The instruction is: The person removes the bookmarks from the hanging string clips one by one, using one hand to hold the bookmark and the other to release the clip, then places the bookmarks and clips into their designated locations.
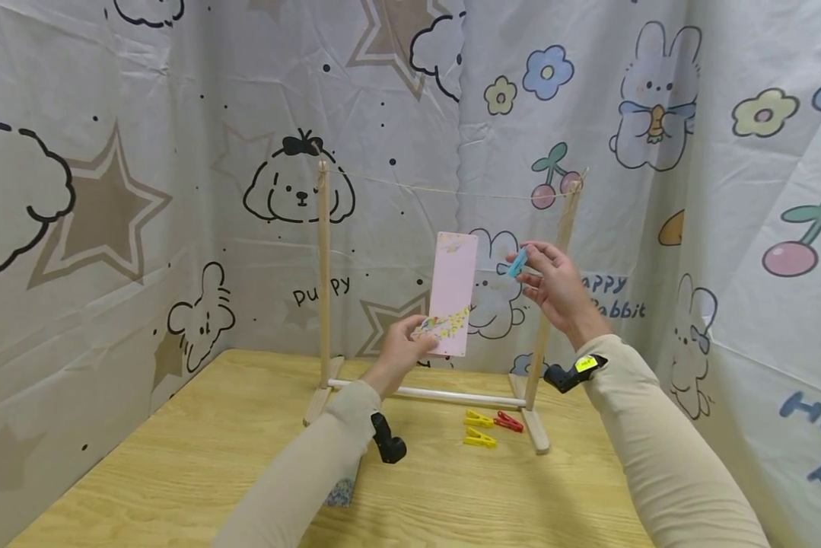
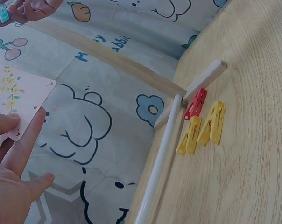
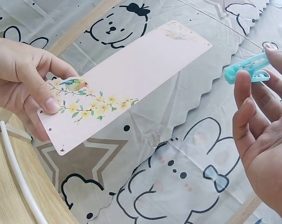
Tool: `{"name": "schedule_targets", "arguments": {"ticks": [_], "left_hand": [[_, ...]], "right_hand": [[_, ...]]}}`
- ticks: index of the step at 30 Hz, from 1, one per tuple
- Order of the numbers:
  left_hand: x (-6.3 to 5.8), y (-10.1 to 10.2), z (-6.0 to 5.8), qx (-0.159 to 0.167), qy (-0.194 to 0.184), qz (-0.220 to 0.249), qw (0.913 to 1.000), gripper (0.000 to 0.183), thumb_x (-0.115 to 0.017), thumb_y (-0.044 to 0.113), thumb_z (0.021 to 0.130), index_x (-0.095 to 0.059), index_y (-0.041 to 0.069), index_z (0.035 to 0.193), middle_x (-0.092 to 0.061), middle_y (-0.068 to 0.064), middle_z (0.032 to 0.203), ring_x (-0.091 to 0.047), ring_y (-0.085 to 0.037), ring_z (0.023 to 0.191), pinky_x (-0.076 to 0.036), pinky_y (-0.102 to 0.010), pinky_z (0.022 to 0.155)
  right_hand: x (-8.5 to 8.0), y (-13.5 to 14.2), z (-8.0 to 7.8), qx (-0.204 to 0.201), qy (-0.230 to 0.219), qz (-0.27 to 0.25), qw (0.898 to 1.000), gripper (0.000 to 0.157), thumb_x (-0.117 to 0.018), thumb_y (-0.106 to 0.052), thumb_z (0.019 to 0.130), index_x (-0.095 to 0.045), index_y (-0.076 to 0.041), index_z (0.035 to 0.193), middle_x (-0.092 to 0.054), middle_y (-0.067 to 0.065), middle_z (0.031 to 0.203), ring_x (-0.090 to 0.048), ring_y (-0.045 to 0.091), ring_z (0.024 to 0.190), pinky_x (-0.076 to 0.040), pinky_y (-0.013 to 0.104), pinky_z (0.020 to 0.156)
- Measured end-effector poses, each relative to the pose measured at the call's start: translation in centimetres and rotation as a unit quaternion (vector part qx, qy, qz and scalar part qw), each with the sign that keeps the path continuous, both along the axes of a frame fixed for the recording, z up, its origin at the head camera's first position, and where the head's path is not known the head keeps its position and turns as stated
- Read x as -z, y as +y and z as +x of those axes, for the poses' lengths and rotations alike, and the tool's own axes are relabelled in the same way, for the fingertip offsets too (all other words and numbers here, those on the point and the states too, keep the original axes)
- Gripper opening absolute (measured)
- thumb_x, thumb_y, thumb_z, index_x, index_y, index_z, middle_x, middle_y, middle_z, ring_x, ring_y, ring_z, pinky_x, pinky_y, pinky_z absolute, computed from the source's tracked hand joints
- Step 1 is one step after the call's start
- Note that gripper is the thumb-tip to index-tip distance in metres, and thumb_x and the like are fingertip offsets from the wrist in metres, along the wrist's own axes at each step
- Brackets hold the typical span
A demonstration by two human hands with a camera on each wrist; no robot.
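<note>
My left hand [image 1: 405, 346] pinches the lower end of a long pink card [image 1: 453, 278] between thumb and fingers. The card stands nearly upright below the string [image 1: 444, 190] in the head view; yellow blossoms and a bird are printed on its lower part. To the right of the card, my right hand [image 1: 554, 285] holds a light blue clothespin [image 3: 247, 66] by thumb and fingertips, apart from the card. The string runs between two wooden posts [image 1: 324, 281] of a stand.
On the table [image 1: 191, 449] near the stand's right foot [image 1: 536, 432] lie two yellow clothespins [image 2: 212, 123] and a red clothespin [image 2: 195, 103]. A white rod [image 1: 444, 396] joins the posts low down. Under my left forearm a blue patterned object [image 1: 340, 493] partly shows. Printed curtains surround the table.
</note>
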State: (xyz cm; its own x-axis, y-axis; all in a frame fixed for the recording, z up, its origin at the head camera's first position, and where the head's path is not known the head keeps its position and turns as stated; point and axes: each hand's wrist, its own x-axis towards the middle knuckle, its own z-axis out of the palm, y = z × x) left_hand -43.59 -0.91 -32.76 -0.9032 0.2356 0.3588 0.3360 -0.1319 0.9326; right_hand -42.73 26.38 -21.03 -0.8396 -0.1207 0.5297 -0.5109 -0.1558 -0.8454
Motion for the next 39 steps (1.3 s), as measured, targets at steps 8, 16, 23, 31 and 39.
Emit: {"name": "schedule_targets", "arguments": {"ticks": [8,16,23,31,39], "left_hand": [[-0.1,-0.8,0.2,0.000,0.013,0.000,0.9999,0.043,-0.062,-0.006,0.096,-0.060,-0.002,0.139,-0.069,-0.018,0.116,-0.069,-0.021,0.097,-0.057,-0.030,0.083],[0.8,-1.6,0.4,-0.012,0.008,-0.011,0.9998,0.038,-0.064,-0.006,0.096,-0.062,-0.002,0.134,-0.069,-0.015,0.113,-0.067,-0.016,0.091,-0.055,-0.043,0.093],[1.6,-2.4,0.6,-0.026,0.014,-0.022,0.9993,0.039,-0.066,-0.003,0.096,-0.063,-0.001,0.134,-0.067,-0.016,0.112,-0.067,-0.019,0.090,-0.057,-0.033,0.085],[2.3,-3.1,1.1,-0.030,0.001,-0.021,0.9993,0.042,-0.067,-0.002,0.095,-0.061,-0.001,0.137,-0.061,-0.017,0.119,-0.066,-0.021,0.093,-0.055,-0.043,0.093],[3.4,-4.0,1.6,-0.031,-0.008,-0.015,0.9994,0.043,-0.067,-0.002,0.094,-0.060,-0.002,0.137,-0.062,-0.016,0.117,-0.064,-0.020,0.091,-0.056,-0.035,0.087]], "right_hand": [[-0.1,0.2,0.4,0.012,0.000,0.029,0.999,0.033,-0.060,-0.037,0.106,-0.057,-0.013,0.128,-0.069,0.006,0.122,-0.063,0.013,0.080,-0.050,0.023,0.067],[0.4,0.5,0.9,-0.011,0.000,0.054,0.998,0.028,-0.059,-0.032,0.107,-0.058,-0.012,0.126,-0.070,0.005,0.117,-0.064,0.012,0.077,-0.051,0.021,0.063],[1.3,0.2,1.0,0.002,-0.004,0.075,0.997,0.031,-0.058,-0.031,0.108,-0.057,-0.008,0.129,-0.071,0.003,0.113,-0.065,0.012,0.077,-0.051,0.020,0.063],[3.0,0.6,1.4,0.000,-0.013,0.086,0.996,0.026,-0.057,-0.031,0.108,-0.058,-0.010,0.124,-0.071,0.004,0.108,-0.061,0.011,0.073,-0.051,0.020,0.063],[4.9,0.7,1.3,0.018,-0.022,0.115,0.993,0.032,-0.057,-0.036,0.108,-0.059,-0.010,0.125,-0.070,0.007,0.110,-0.059,0.013,0.075,-0.052,0.022,0.064]]}}
